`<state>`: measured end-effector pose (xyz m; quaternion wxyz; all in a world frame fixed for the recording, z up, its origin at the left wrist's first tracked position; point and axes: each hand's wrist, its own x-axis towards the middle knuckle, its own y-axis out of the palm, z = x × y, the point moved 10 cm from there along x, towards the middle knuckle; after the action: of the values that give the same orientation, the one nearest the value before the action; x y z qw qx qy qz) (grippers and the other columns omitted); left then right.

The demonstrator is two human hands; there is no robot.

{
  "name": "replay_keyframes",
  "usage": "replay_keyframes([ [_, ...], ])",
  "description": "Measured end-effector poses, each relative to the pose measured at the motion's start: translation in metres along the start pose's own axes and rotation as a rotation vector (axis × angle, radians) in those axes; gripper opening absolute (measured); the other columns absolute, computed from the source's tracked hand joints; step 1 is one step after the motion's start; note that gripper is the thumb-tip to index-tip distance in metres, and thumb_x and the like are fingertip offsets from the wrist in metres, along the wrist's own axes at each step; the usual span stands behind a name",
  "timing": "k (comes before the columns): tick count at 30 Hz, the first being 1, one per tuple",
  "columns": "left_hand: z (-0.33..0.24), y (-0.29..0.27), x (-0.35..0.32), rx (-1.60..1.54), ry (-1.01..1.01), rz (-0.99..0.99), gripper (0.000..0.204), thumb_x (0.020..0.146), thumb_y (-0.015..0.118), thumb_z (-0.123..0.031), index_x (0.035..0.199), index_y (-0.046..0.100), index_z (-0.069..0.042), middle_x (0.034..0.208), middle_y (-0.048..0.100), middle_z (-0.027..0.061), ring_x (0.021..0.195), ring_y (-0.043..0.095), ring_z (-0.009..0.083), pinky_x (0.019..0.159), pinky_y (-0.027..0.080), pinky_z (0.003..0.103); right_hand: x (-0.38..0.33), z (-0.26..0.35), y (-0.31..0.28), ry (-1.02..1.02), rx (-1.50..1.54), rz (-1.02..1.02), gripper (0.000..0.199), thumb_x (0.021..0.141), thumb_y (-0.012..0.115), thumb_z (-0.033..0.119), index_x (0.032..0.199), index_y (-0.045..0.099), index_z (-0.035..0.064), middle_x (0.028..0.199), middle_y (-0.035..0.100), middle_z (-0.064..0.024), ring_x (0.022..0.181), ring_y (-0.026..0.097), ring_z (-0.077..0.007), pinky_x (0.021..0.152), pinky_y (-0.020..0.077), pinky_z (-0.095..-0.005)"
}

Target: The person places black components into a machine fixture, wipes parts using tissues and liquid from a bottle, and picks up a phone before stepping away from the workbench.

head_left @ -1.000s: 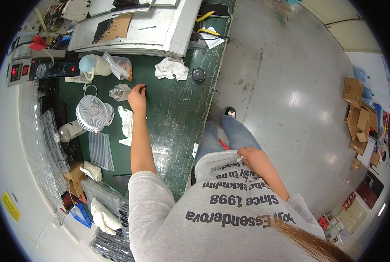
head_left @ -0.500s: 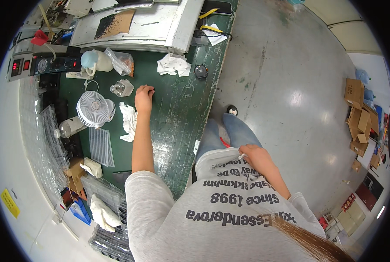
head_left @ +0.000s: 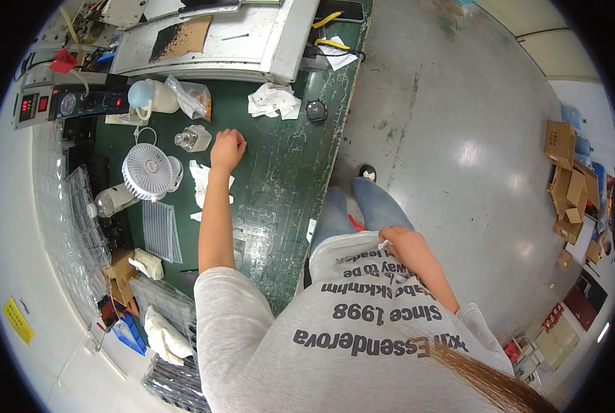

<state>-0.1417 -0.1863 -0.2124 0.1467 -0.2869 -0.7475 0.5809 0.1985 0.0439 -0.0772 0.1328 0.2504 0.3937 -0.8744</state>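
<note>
My left hand is over the green workbench, its fingers curled in; whatever they may hold is hidden. Just left of it stands a small clear bottle. A crumpled white wipe lies beside my left forearm, partly covered by it. At my waist, my right hand is closed on the hem of my grey T-shirt, with a pale fold showing at the fingertips. A white desk fan stands further left on the bench.
Toward the back are a blue-lidded jug, a plastic bag, crumpled paper, and a round black object. A white machine housing bounds the far side. Cardboard boxes stand across the floor at right.
My left hand has shifted slightly and its fingers look more curled. The left forearm has swung left, uncovering more of the wipe on its right side. My right hand stays at the hem.
</note>
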Motion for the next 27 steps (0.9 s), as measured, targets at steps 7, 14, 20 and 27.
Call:
replay_keyframes([
  [7,0.008,0.02,-0.029,-0.59,-0.234,0.111,0.015,0.07,0.066,-0.006,0.084,0.059,-0.002,0.075,0.063,0.0112,0.067,0.062,0.0206,0.063,0.049,0.029,0.001,-0.002,0.0,0.006,0.015,-0.004,0.017,0.075,0.061,0.009,0.09,0.053,0.0098,0.084,0.058,-0.0086,0.083,0.058,-0.0298,0.07,0.0457,-0.0408],
  [14,-0.014,0.014,-0.035,-0.499,-0.084,0.12,0.014,0.071,0.066,-0.003,0.085,0.064,-0.004,0.076,0.064,0.0108,0.068,0.063,0.0224,0.063,0.05,0.031,0.004,0.004,0.002,-0.006,0.001,0.019,0.017,0.075,0.061,0.009,0.09,0.053,0.0095,0.084,0.058,-0.0089,0.082,0.058,-0.0299,0.07,0.0457,-0.0408],
  [20,-0.013,0.015,-0.036,-0.4,-0.091,0.085,0.013,0.07,0.068,-0.005,0.083,0.065,-0.005,0.077,0.063,0.0123,0.071,0.063,0.0273,0.065,0.049,0.035,0.004,0.005,0.006,-0.024,-0.003,0.015,0.017,0.075,0.061,0.008,0.09,0.053,0.0093,0.084,0.058,-0.0088,0.082,0.058,-0.0298,0.07,0.0458,-0.0407],
  [27,-0.014,0.024,-0.029,-0.357,-0.128,0.15,0.012,0.067,0.066,-0.005,0.078,0.063,-0.002,0.075,0.063,0.0125,0.071,0.062,0.0289,0.066,0.049,0.036,0.006,0.007,0.008,-0.043,0.018,-0.01,0.02,0.072,0.061,0.004,0.089,0.051,0.0094,0.082,0.057,-0.0102,0.082,0.057,-0.0311,0.068,0.0449,-0.0404],
])
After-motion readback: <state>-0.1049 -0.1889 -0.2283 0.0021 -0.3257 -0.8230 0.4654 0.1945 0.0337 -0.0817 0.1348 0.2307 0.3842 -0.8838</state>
